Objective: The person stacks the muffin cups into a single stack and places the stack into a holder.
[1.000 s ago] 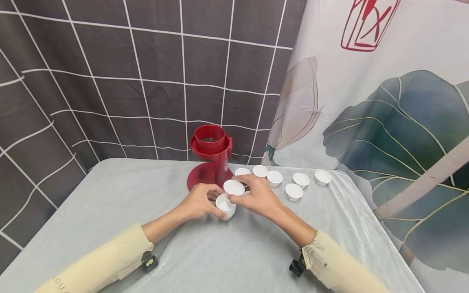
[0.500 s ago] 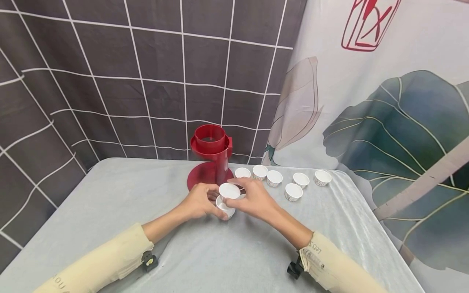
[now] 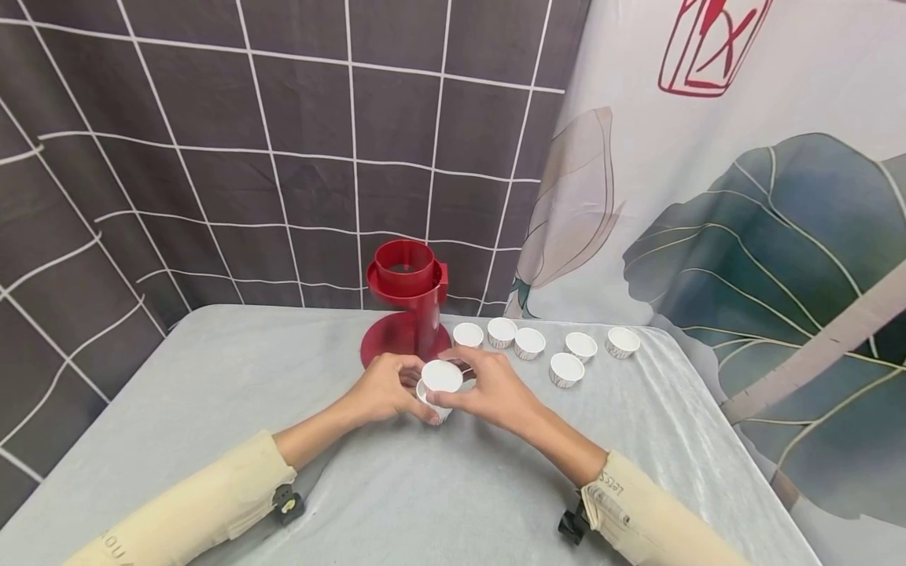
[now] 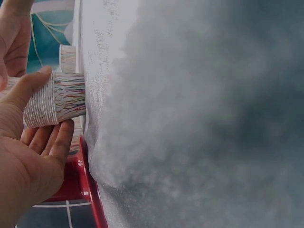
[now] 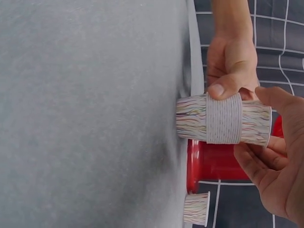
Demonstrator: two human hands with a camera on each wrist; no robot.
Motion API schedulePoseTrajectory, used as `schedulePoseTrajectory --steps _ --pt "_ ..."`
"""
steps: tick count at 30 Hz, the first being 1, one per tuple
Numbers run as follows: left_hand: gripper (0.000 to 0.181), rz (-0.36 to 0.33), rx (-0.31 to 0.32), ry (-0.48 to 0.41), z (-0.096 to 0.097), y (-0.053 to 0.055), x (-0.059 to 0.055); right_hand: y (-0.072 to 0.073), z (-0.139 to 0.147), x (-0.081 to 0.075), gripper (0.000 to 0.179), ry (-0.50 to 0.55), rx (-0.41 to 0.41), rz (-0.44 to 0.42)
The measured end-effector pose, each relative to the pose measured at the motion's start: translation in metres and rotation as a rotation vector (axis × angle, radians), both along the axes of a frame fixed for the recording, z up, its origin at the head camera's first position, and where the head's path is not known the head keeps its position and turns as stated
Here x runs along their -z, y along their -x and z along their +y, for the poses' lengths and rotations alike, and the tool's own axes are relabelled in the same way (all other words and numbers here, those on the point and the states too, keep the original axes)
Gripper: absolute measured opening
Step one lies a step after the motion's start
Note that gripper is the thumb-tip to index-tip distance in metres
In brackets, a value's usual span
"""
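A stack of nested white paper cups [image 5: 223, 118] with coloured wavy lines stands upright on the cloth, its many rims layered closely. My left hand [image 3: 382, 389] grips this stack from the left, the thumb [image 4: 29, 88] on one side and fingers on the other. Between the thumb and fingers of my right hand [image 3: 491, 385] is a single paper cup [image 3: 442, 376], mouth up, directly over the stack. In the right wrist view its lower part meets the stack's top rims; how deep it sits inside is hidden.
Just behind the hands stands a red plastic stand [image 3: 406, 275] with a round ring on top and a disc base [image 3: 385, 338]. Several loose paper cups [image 3: 567, 369] stand to the right and back on the grey cloth [image 3: 283, 354]. Behind hangs a dark grid curtain [image 3: 304, 189].
My right hand has brought its paper cup left and down, from beside the stack's mouth to over it. The left hand keeps its grip in the same place.
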State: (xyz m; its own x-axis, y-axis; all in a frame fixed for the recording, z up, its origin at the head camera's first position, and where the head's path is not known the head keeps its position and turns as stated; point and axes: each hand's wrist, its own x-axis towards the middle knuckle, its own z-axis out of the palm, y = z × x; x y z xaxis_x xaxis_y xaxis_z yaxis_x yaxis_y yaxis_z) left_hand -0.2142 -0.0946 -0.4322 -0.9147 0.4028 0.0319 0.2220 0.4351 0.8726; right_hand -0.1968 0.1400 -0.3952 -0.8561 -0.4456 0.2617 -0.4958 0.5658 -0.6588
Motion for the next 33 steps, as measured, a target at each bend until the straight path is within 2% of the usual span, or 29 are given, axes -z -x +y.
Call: schedulePoseTrajectory --steps 7,14,19,26,33 --pt "0.053 -0.005 -0.002 -0.006 0.000 0.000 0.001 0.001 0.003 0.006 0.054 0.019 -0.057 0.012" --pt "0.052 -0.007 0.006 -0.017 -0.001 0.001 0.000 0.000 0.004 0.010 0.056 0.013 -0.071 -0.023" --pt "0.052 -0.015 0.002 -0.026 0.000 0.001 -0.001 -0.002 0.004 0.013 0.057 0.009 -0.071 -0.013" --pt "0.052 -0.016 0.011 -0.036 0.001 -0.001 -0.002 -0.004 0.005 0.016 0.045 0.024 -0.062 -0.018" --pt "0.055 -0.027 -0.001 -0.032 0.000 -0.002 0.000 -0.005 0.005 0.022 0.041 0.041 -0.062 -0.019"
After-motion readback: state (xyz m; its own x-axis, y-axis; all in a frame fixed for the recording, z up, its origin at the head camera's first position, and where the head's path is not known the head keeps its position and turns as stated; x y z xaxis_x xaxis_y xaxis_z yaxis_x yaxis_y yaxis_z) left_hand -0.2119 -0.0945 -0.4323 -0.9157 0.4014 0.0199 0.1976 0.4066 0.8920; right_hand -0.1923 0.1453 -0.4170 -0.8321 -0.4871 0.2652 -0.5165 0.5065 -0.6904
